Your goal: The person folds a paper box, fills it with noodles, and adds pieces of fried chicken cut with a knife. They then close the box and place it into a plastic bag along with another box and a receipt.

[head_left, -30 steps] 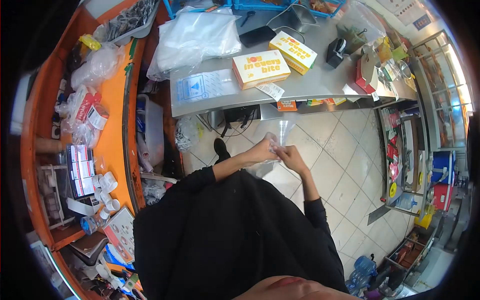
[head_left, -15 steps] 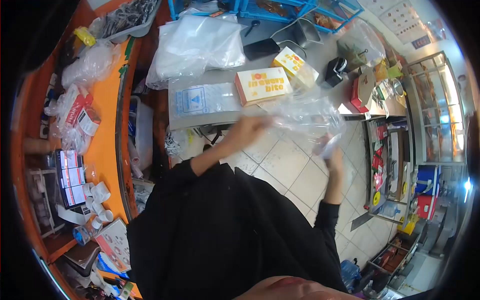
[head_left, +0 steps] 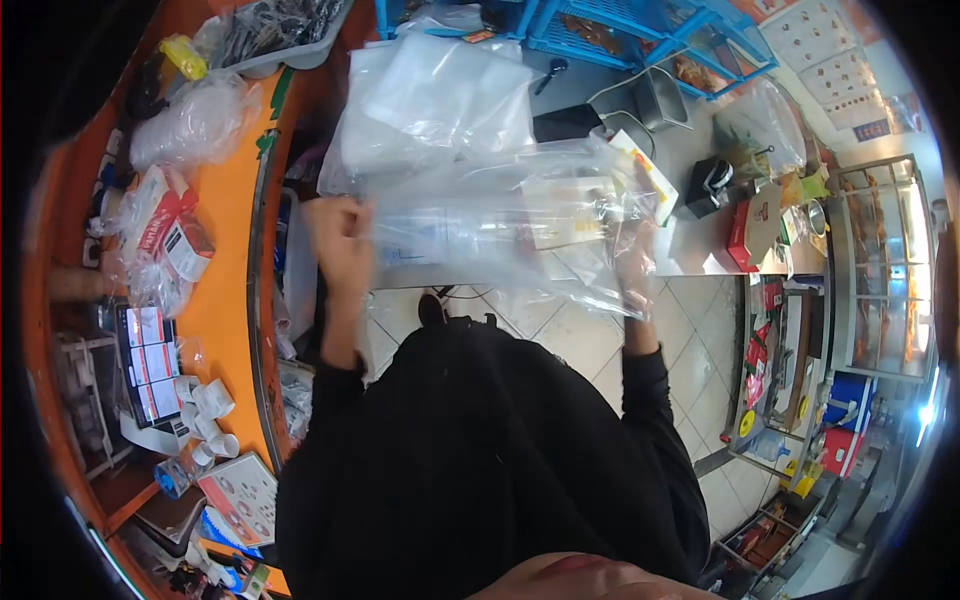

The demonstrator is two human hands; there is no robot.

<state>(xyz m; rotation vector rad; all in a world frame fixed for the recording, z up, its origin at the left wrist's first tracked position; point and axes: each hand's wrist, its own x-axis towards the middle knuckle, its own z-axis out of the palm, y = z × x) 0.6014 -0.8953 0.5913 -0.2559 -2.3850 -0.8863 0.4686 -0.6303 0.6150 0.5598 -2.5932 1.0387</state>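
I hold a large clear plastic bag (head_left: pixel 500 225) stretched wide in front of me. My left hand (head_left: pixel 342 240) grips its left edge and is blurred by motion. My right hand (head_left: pixel 635 262) grips the right side, seen through the film. Behind the bag, on the steel counter (head_left: pixel 690 262), two yellow-and-white boxes (head_left: pixel 560 212) show through the plastic.
A pile of clear plastic bags (head_left: pixel 430 90) lies at the counter's back. A red box (head_left: pixel 745 232) and a black device (head_left: pixel 708 182) sit to the right. Blue crates (head_left: pixel 640 25) stand behind. An orange counter (head_left: pixel 225 250) on the left holds wrapped packets, cups and a screen. White floor tiles lie below.
My hands were together low over the floor with the bag bunched up. They have risen and spread far apart, pulling the bag open and wide in front of the counter.
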